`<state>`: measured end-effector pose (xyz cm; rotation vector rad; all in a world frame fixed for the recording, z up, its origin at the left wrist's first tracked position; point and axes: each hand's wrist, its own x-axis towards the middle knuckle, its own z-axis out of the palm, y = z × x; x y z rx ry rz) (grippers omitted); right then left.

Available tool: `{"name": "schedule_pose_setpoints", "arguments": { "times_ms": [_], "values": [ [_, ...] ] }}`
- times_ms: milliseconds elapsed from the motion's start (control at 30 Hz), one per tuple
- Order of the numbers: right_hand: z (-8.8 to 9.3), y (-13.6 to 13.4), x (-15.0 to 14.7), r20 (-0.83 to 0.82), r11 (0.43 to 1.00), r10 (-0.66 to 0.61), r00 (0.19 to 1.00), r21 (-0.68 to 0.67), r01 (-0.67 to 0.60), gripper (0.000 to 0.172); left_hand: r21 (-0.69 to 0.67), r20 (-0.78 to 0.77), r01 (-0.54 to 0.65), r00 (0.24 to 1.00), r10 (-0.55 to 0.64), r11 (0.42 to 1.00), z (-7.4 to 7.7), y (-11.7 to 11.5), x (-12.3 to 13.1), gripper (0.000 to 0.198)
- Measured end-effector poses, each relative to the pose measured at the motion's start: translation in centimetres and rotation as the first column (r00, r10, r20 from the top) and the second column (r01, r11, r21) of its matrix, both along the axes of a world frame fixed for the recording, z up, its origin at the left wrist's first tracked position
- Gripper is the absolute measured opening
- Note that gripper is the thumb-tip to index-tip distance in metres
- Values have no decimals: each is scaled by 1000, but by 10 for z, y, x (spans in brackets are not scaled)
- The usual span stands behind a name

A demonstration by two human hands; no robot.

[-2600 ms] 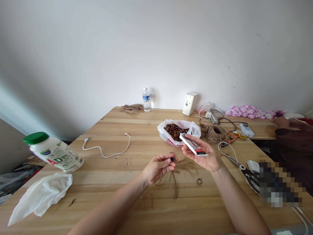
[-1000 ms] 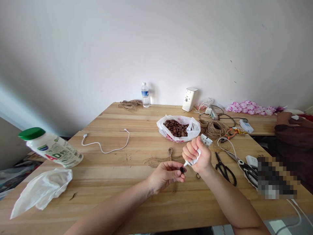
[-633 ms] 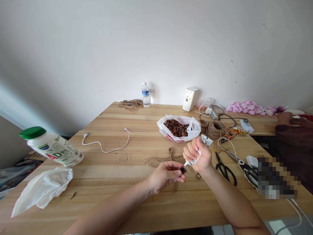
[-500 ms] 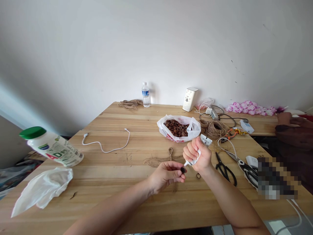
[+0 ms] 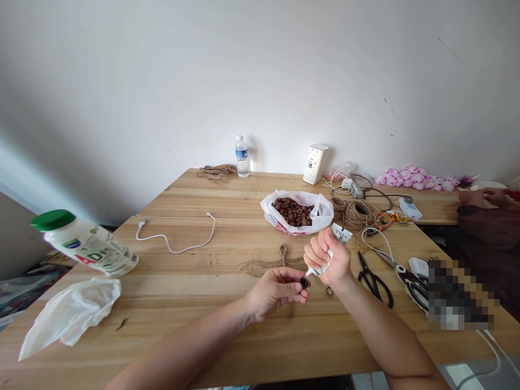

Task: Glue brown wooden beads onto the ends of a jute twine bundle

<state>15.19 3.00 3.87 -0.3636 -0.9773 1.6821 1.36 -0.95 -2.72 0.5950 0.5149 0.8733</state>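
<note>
My left hand [image 5: 273, 292] pinches a small dark bead [image 5: 303, 282] between thumb and fingers, just above the wooden table [image 5: 190, 281]. My right hand [image 5: 328, 258] is wrapped round a white glue tube [image 5: 339, 234], its nozzle pointing down and touching the bead. A knotted piece of jute twine [image 5: 271, 263] lies on the table right behind both hands. A small brown ring [image 5: 330, 291] rests below my right wrist.
A white bag of brown beads [image 5: 296, 212] sits behind the hands, with a twine coil [image 5: 357, 214], black scissors [image 5: 376, 281] and cables to the right. A white cable [image 5: 179, 238], green-capped bottle [image 5: 85, 247] and plastic bag [image 5: 71, 314] lie left. Another person's arm [image 5: 483, 208] rests far right.
Earlier my right hand held the tube flat and apart from the bead; it has since turned the nozzle down onto the bead. Over the last second both hands stay almost still.
</note>
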Motion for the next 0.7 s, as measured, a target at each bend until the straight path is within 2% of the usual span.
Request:
{"name": "schedule_pose_setpoints", "arguments": {
  "times_ms": [300,567,700],
  "values": [
    [1,-2,0,8,1000,19,1000,-7,-19,44,2,-6,0,1000,0,1000,0,0,-1,31],
    [-1,-5,-1,-40,993,92,995,78,-88,39,38,-4,-10,1000,10,999,-1,2,0,43],
    [5,-7,1,-12,986,128,992,113,-125,36,69,11,-18,1000,17,997,-2,2,0,45]
  ]
}}
